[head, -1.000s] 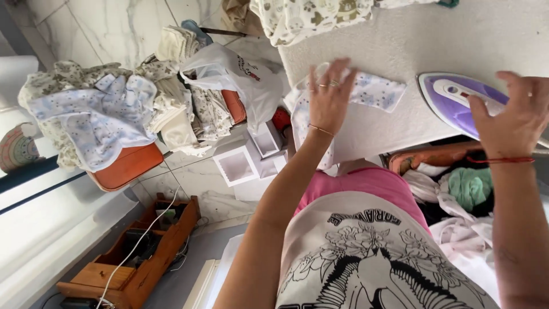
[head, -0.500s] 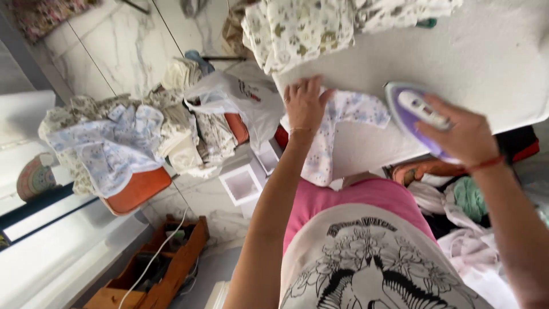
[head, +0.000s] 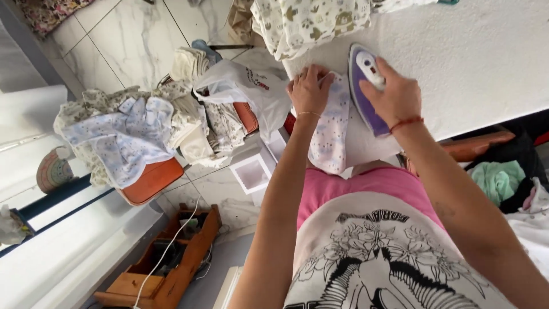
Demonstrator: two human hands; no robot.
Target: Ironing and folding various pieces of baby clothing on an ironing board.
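Head view: purple steam iron (head: 366,91), judged heavy and rigid, is gripped by its handle in the closed right hand (head: 394,94) at upper centre, while the soft, limp printed baby garment (head: 330,129) is pressed flat under the spread left hand (head: 309,88) on the white ironing surface (head: 486,63).

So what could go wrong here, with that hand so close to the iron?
The left hand presses the small printed cloth flat right beside the purple iron that the right hand grips, so a slip could burn fingers. The cloth hangs partly over the edge of the white ironing surface and might slide off. Holding the iron in one spot may scorch the fabric.
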